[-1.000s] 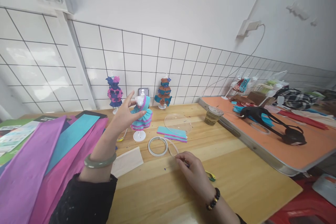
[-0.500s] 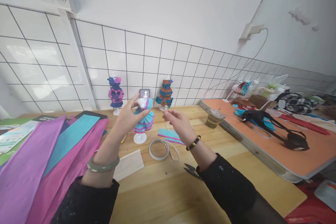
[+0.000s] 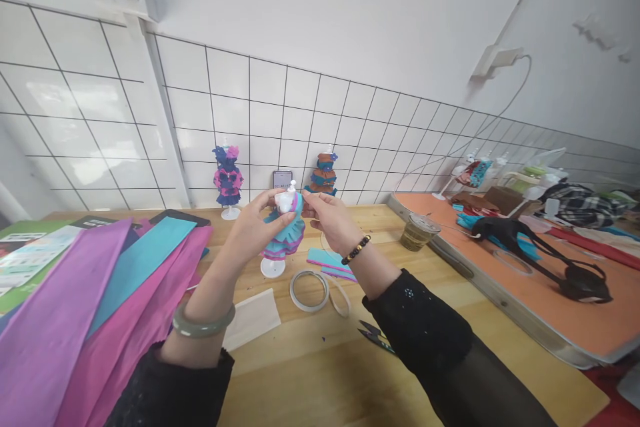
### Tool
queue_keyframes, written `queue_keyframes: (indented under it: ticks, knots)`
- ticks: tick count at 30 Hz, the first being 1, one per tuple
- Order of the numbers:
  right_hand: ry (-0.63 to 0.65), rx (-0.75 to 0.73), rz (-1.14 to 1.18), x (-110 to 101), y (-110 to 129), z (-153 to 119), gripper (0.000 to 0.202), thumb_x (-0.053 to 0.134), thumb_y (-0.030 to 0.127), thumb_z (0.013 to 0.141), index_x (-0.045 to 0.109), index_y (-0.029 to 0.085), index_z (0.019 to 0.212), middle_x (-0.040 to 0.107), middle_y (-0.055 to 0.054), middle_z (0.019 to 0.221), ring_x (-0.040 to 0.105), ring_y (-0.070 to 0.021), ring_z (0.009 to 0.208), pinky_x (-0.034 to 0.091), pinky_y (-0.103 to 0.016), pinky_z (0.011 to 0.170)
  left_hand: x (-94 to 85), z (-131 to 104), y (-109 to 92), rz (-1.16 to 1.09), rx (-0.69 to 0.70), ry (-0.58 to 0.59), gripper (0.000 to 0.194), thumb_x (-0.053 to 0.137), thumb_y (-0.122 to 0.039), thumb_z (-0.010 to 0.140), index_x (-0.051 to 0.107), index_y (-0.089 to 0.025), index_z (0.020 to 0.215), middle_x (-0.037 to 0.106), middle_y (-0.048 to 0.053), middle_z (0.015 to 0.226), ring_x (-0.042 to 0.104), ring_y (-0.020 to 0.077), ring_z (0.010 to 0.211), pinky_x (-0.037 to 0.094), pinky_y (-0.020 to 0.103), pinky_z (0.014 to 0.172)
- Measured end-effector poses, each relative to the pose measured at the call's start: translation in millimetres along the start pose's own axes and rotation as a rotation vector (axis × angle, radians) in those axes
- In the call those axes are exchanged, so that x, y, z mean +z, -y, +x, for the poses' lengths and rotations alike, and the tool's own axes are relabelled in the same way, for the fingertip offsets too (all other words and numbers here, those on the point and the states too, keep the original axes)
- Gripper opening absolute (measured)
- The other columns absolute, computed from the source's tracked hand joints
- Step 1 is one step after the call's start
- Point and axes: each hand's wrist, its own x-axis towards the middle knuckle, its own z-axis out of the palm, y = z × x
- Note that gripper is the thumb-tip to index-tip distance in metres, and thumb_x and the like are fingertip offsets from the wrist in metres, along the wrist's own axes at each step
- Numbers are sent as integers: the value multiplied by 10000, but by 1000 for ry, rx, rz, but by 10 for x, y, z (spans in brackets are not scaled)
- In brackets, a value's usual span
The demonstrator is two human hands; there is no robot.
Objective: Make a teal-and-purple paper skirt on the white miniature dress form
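Note:
My left hand (image 3: 255, 230) is closed around a miniature dress form (image 3: 286, 203), thumb across its white chest. The form wears turquoise ruffled crepe paper with purple edging and leans to the right on its round white base (image 3: 273, 268). At the form's right shoulder, my right hand (image 3: 330, 219) pinches with fingertips against the turquoise paper. A thin pale strip of tape hangs below those fingers; its end is hidden. Below the hands lies a tape roll (image 3: 309, 291) with a loose loop. Turquoise and purple paper strips (image 3: 327, 259) lie behind it.
Crepe paper sheets (image 3: 70, 320) cover the left side. Two dressed forms, one navy-pink (image 3: 228, 177) and one brown-teal (image 3: 323, 173), stand by the wall with a phone (image 3: 283, 179). Snips (image 3: 376, 335), a plastic cup (image 3: 419, 232) and an orange-topped board (image 3: 550, 293) are on the right.
My right hand has moved in to the dress form, its fingertips now at the turquoise paper. The form has tilted to the right in my left hand. The view has shifted slightly.

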Motion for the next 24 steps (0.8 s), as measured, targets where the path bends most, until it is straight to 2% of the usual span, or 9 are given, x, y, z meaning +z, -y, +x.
queue_keyframes:
  ticks: [10,17,24]
  knots:
    - [-5,-16,-18,-11,-1,-32,306,640,450,663,528,173,595,545,8,653,513,-118,613,306,-239,527,-15,-14,-102,10,-8,-12,354,558,-444,786,577,-223,1063,632,26,1001,572,196,967,427,306,862]
    - [24,-83,-18,-28,-37,-52,328,652,466,665,547,168,579,551,8,643,505,-112,605,327,-244,555,3,-8,-66,-18,-17,-15,369,587,-434,769,566,-223,1071,628,35,1027,570,204,991,430,312,874]
    - [74,-174,26,-17,-140,-31,289,618,465,713,557,187,662,522,33,621,485,-109,610,331,-243,567,31,-6,-33,-78,-17,-24,334,591,-422,781,562,-218,1044,631,46,1053,572,207,1014,427,322,884]
